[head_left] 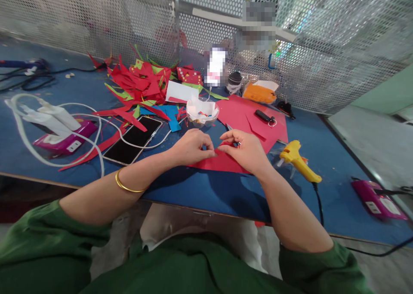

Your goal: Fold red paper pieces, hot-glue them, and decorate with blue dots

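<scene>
1. Red paper [217, 163] lies on the blue table [206, 191] near its front edge, at the fingers. It looks thin and matte; work on it seems under way, with no finished shape visible.
2. Paper scraps [142, 83], mostly red and green, form a loose, spiky pile behind the left arm. Their strips and points suggest plenty of cutting is done.
3. A large red sheet [235, 109] spreads flat beyond the right hand, so material appears to be left; how much work remains, I cannot tell.
4. The phone [122, 154] is a glossy black slab, crossed by a white cable.
5. The yellow plastic glue gun [301, 163] lies apart from both hands.
6. The left hand [193, 147] and right hand [248, 150] have bent fingers, thumbs near fingertips, at the paper; whether either grips it, I cannot tell.
7. A clear, wavy-rimmed bowl [203, 120] holds small coloured bits.
8. A smooth black key fob [264, 115] rests on the sheet.
</scene>
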A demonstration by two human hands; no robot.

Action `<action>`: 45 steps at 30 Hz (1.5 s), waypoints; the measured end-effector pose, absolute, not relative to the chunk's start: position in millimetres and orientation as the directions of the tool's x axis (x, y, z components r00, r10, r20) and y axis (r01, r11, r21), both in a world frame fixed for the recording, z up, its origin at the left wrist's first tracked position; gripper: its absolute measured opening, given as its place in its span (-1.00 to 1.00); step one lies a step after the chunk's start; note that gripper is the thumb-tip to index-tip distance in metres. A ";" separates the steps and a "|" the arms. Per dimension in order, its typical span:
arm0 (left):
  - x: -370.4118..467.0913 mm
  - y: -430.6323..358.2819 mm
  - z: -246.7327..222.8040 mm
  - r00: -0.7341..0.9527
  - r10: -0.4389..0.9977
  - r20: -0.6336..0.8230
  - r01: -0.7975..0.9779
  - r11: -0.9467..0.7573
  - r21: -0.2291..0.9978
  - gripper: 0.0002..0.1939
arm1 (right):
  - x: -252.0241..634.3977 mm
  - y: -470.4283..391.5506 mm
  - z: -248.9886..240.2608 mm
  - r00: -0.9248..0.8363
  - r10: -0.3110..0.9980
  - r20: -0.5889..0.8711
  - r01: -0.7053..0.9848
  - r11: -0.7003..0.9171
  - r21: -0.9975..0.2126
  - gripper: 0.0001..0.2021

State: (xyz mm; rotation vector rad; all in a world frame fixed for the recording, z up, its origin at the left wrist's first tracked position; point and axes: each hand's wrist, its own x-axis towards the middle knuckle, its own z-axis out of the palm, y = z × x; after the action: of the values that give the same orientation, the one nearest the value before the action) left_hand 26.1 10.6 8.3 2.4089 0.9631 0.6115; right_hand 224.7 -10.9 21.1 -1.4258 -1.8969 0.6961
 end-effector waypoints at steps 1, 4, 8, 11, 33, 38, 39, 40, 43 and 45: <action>26.3 10.4 8.4 0.655 0.720 0.228 0.521 -0.649 0.554 -0.77 | 224.5 -11.1 21.1 -0.200 0.965 0.172 0.631 0.261 -0.730 -0.82; 26.0 9.8 7.5 0.672 0.708 0.218 0.535 -0.667 0.518 -0.81 | 223.9 -11.2 20.3 -0.219 0.969 0.116 0.643 0.233 -0.730 -0.89; 23.1 11.9 4.7 0.700 0.684 0.203 0.541 -0.695 0.474 -0.87 | 224.6 -9.9 17.6 -0.204 0.972 0.119 0.613 0.221 -0.759 -0.92; 21.2 14.3 2.7 0.703 0.679 0.211 0.554 -0.709 0.436 -0.86 | 226.6 -8.5 15.9 -0.224 0.968 0.116 0.602 0.231 -0.764 -0.92; 29.0 1.9 6.1 0.490 0.734 0.470 0.577 -0.677 0.456 -0.73 | 226.5 -7.3 22.9 -0.067 0.998 -0.021 0.358 0.004 -0.934 -0.74; 26.8 1.0 15.8 0.411 0.850 0.328 0.498 -0.511 0.701 -0.71 | 273.4 -44.5 50.6 0.101 0.891 0.442 0.908 0.099 -0.407 -0.75; 26.6 0.3 17.8 0.391 0.870 0.302 0.474 -0.471 0.744 -0.70 | 288.5 -53.4 52.9 0.101 0.866 0.490 0.966 0.032 -0.256 -0.72; 26.5 -0.2 19.4 0.371 0.886 0.279 0.451 -0.434 0.780 -0.70 | 304.5 -61.0 53.0 0.098 0.860 0.501 0.991 -0.040 -0.126 -0.70; 26.8 -0.9 20.8 0.343 0.914 0.218 0.391 -0.350 0.851 -0.71 | 350.3 -70.8 42.0 0.073 0.921 0.382 0.978 -0.140 0.152 -0.82; 27.2 -0.4 19.3 0.352 0.918 0.182 0.338 -0.306 0.890 -0.72 | 371.7 -66.9 30.7 0.046 0.957 0.286 0.973 -0.107 0.203 -0.95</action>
State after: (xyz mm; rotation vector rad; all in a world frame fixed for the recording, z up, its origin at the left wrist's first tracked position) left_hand 27.2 -0.4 19.3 1.8261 1.1044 0.9280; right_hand 371.7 -66.9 30.7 -2.2382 -2.0680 -0.5479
